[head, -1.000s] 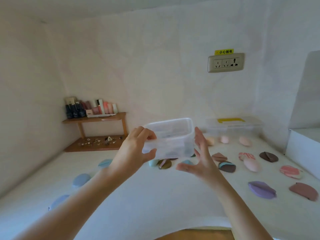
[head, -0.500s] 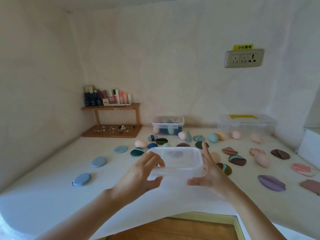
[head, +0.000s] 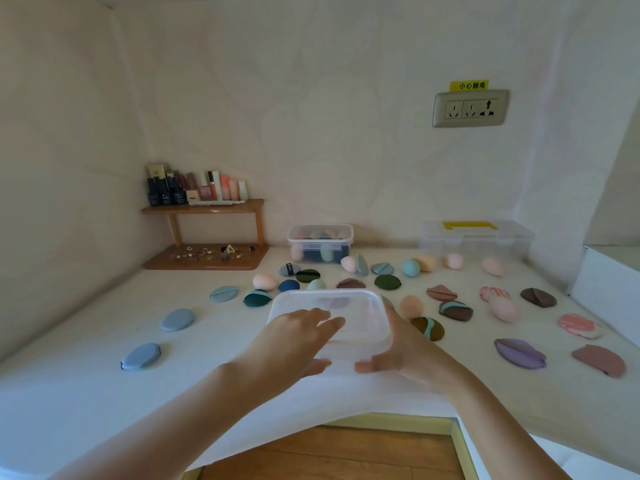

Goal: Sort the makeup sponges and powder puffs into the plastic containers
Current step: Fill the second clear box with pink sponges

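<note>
At far left on the white cloth (head: pixel 86 393), slate-blue powder puffs (head: pixel 141 356), flat matte ovals, well apart from both hands; behind them in the corner, a two-tier wooden shelf (head: pixel 204 206) with small bottles (head: pixel 194 188) in a row on top; next, the left hand (head: pixel 298 337), fingers nearly straight and close together, laid over the near-left rim of the clear container (head: pixel 360 303), thumb tucked under at the near wall, so pinching that wall between thumb and fingers; farther back against the wall, a smaller tub (head: pixel 320 242) of clear plastic, with blue, teal and peach pieces inside; the clear container itself mid-table, translucent, a rounded rectangle with its top open, on or just above the cloth, cannot tell which; against its right side the right hand (head: pixel 398 355), palm flat to the plastic, fingers straight along the wall, thumb stretched wide along the near edge; just beside that hand, a brown puff (head: pixel 429 328) with a teal band; near it, smooth peach egg-shaped makeup sponges (head: pixel 411 306); at the back, a lidded box (head: pixel 476 237), clear with a yellow handle; at far right, a lilac puff (head: pixel 519 353) and a mauve puff (head: pixel 598 360), both soft-looking half-rounds.
</note>
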`<state>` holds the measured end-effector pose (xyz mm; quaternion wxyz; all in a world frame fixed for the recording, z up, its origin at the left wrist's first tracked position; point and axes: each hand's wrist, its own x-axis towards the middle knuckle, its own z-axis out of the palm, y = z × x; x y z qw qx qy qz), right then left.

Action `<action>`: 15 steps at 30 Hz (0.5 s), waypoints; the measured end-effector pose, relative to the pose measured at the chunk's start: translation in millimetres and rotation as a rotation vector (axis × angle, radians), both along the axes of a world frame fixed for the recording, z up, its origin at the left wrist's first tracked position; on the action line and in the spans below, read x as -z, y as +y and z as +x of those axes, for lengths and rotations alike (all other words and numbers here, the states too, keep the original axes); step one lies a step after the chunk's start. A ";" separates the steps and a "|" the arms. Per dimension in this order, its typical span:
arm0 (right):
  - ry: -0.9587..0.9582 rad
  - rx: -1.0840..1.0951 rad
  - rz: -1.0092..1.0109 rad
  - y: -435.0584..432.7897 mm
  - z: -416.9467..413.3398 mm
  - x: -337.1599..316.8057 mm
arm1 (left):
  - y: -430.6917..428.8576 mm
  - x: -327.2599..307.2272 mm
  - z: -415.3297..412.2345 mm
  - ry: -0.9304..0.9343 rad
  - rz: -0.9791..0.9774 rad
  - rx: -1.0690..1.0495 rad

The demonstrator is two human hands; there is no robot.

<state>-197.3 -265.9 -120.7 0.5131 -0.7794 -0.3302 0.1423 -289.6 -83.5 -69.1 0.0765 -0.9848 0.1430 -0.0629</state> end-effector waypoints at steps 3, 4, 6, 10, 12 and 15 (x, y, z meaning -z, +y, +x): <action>-0.030 0.029 -0.016 1.1 0.5 1.8 | -14.7 -3.2 4.6 0.079 0.221 -0.024; -0.032 0.035 -0.006 1.2 0.1 1.6 | -19.0 -1.1 6.7 0.100 0.264 -0.041; -0.024 0.036 0.006 0.2 -0.3 0.8 | -23.9 4.3 9.8 0.127 0.316 -0.074; 0.024 0.016 0.030 -0.9 -0.1 1.1 | -25.3 6.2 10.8 0.143 0.382 -0.085; 0.015 0.021 0.028 0.2 -0.6 0.8 | -24.6 5.1 8.9 0.143 0.412 -0.075; 0.004 0.043 0.007 1.1 -0.9 1.3 | -25.2 5.9 5.0 0.144 0.467 -0.054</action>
